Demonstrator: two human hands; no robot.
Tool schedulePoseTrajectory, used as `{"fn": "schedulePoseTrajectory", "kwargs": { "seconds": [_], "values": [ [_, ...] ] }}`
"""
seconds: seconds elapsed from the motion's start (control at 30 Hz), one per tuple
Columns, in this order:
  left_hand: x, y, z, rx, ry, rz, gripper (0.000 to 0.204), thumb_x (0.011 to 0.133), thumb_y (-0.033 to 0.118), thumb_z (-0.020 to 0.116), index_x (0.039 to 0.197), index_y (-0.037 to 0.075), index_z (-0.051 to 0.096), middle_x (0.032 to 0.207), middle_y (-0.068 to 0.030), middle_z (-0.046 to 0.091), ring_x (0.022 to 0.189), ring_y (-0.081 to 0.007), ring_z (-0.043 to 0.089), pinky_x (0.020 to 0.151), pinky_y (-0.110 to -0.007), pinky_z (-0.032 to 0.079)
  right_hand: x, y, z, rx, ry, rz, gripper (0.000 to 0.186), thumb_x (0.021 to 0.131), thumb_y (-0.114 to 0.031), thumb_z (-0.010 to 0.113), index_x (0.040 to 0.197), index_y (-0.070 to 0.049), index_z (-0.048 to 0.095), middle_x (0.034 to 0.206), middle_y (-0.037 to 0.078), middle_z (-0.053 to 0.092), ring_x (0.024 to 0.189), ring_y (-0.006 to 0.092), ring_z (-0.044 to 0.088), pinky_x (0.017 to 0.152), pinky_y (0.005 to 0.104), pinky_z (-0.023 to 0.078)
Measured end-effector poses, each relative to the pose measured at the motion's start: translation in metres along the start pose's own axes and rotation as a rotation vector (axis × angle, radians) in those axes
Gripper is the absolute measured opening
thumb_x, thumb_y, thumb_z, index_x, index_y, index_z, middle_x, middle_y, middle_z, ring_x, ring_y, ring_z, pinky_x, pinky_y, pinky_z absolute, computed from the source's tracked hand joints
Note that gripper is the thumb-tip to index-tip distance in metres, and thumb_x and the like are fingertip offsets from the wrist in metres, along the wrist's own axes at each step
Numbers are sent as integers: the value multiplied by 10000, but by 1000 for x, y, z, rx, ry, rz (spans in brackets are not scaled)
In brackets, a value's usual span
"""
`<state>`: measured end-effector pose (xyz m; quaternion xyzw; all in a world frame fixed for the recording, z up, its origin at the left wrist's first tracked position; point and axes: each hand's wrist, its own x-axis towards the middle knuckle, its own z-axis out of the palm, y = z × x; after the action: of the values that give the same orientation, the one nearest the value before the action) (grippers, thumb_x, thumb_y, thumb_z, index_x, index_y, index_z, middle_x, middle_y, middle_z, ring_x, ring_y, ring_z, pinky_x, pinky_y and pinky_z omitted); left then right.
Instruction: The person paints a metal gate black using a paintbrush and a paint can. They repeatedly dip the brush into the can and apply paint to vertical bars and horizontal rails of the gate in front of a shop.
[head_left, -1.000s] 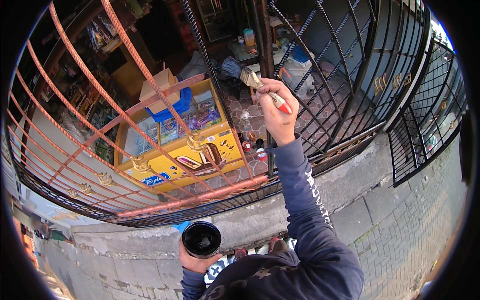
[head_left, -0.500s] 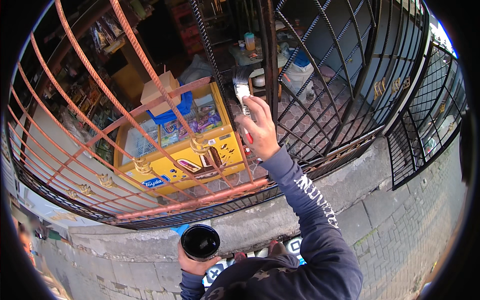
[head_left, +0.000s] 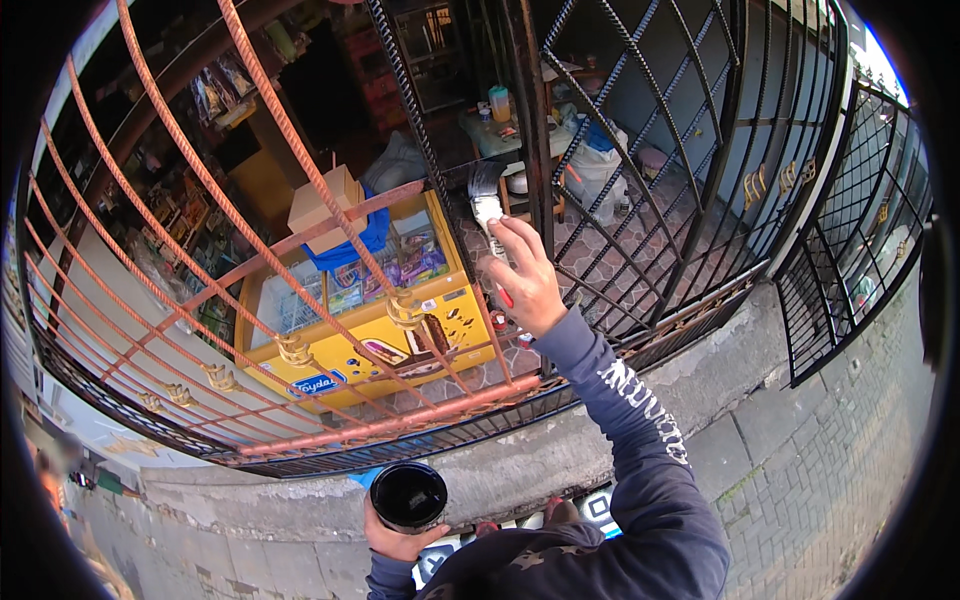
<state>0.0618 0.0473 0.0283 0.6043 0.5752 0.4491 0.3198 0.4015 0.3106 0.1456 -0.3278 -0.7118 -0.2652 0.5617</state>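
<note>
Two hands in view, both holding. Right hand (head_left: pixel 522 280): fingers curled round a paintbrush (head_left: pixel 487 208), bristles (head_left: pixel 485 180) beyond the fingertips. Left hand (head_left: pixel 402 545): cupped about a can (head_left: pixel 412 529) of glossy black paint (head_left: pixel 408 495), open end up, below and left of the right hand. Left of the right hand: reddish grille (head_left: pixel 400 412), yellow freezer (head_left: pixel 360 365) behind it. Right of that hand: black lattice gate (head_left: pixel 730 110).

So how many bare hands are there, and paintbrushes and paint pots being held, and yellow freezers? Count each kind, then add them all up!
Bare hands: 2 (left hand, right hand)
Held paintbrush: 1
Held paint pot: 1
Yellow chest freezer: 1
Total: 5
</note>
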Motion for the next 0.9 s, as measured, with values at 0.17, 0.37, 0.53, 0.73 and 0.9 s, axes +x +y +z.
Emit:
{"fn": "schedulePoseTrajectory", "kwargs": {
  "seconds": [0.17,0.37,0.53,0.73,0.9],
  "values": [
    [0,-12,5,-83,13,6,1097,461,108,1046,1382,2,460,1266,-142,658,1157,-260,673,1011,-412,553,2,3,-6,3,54,-30,277,670,-20,748,937,-69,693,1389,201,579,1298,424,559,996,474,561],
    [-1,-8,7,-100,11,-2,1084,443,55,1039,1367,10,474,1255,-136,666,1146,-246,677,1007,-403,557,5,1,-12,12,28,-35,258,690,-37,754,940,-65,695,1382,216,574,1292,428,554,994,480,551],
    [-1,1,12,-91,-3,-1,1132,492,193,1061,1412,-17,436,1269,-159,654,1171,-274,667,1026,-405,541,8,-2,-15,132,-185,-120,267,686,-17,730,943,-70,683,1393,196,571,1309,415,548,984,469,565],
    [-1,5,15,-123,-17,-2,1119,480,150,1057,1400,-7,439,1269,-147,652,1168,-266,666,1021,-405,546,7,3,-12,26,-62,13,271,704,-28,722,970,-72,692,1389,194,576,1303,418,542,947,459,569],
    [-2,3,18,-156,29,-10,1086,461,131,1059,1372,7,481,1250,-129,667,1144,-246,677,1007,-397,557,1,2,-11,89,-4,14,292,678,17,733,947,-95,709,1373,167,602,1287,412,566,1019,481,542]
  ]
}}
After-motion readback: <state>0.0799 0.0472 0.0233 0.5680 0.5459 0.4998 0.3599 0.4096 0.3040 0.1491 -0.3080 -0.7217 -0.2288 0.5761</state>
